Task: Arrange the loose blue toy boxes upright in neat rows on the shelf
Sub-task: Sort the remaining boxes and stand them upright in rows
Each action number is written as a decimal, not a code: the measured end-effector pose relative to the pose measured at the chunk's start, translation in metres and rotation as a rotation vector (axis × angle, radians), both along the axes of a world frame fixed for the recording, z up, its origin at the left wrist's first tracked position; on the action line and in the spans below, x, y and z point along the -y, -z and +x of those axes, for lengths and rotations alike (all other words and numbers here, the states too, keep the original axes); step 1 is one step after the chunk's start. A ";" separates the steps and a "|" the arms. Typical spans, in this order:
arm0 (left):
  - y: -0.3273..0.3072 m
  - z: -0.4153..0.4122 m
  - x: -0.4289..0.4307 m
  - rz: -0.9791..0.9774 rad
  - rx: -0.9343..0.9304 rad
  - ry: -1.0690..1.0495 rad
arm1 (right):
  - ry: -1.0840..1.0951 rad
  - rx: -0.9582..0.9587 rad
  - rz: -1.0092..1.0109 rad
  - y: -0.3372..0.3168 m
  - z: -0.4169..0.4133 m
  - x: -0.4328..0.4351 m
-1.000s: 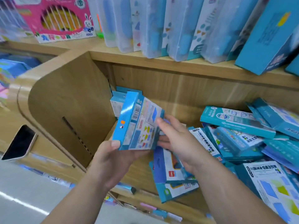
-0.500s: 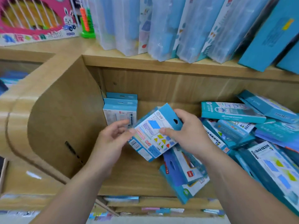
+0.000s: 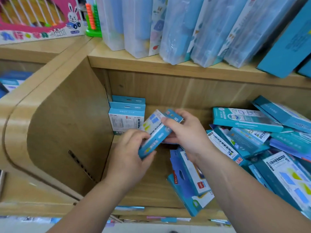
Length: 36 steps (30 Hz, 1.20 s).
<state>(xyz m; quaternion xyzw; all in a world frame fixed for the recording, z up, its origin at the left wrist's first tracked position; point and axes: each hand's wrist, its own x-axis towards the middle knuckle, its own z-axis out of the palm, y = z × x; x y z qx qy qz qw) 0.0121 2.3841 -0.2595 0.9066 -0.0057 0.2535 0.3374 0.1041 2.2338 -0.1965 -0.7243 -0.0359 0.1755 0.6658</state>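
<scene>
Both hands hold one blue toy box (image 3: 157, 132), tilted with its narrow side up, above the wooden shelf floor (image 3: 151, 190). My left hand (image 3: 129, 158) grips its lower end and my right hand (image 3: 186, 133) pinches its upper end by the hang tab. Two blue boxes (image 3: 127, 115) stand upright, one behind the other, in the shelf's back left corner, just left of the held box. A loose heap of blue boxes (image 3: 252, 140) lies jumbled on the right. Two more boxes (image 3: 188, 184) lean over the front edge under my right forearm.
The curved wooden side panel (image 3: 67, 132) closes the shelf on the left. The upper shelf (image 3: 168, 64) carries clear-wrapped blue packs (image 3: 176, 27), a pink toy box (image 3: 38, 17) and a small abacus (image 3: 93, 19). More items show on the shelf below (image 3: 151, 217).
The box has turned from face-up to narrow side up and moved back toward the two standing boxes. My left hand shifted to its lower end. The view moved closer.
</scene>
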 end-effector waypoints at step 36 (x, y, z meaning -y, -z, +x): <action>-0.043 0.021 0.006 -0.696 -0.322 -0.207 | -0.321 0.903 -1.123 -0.010 0.081 0.064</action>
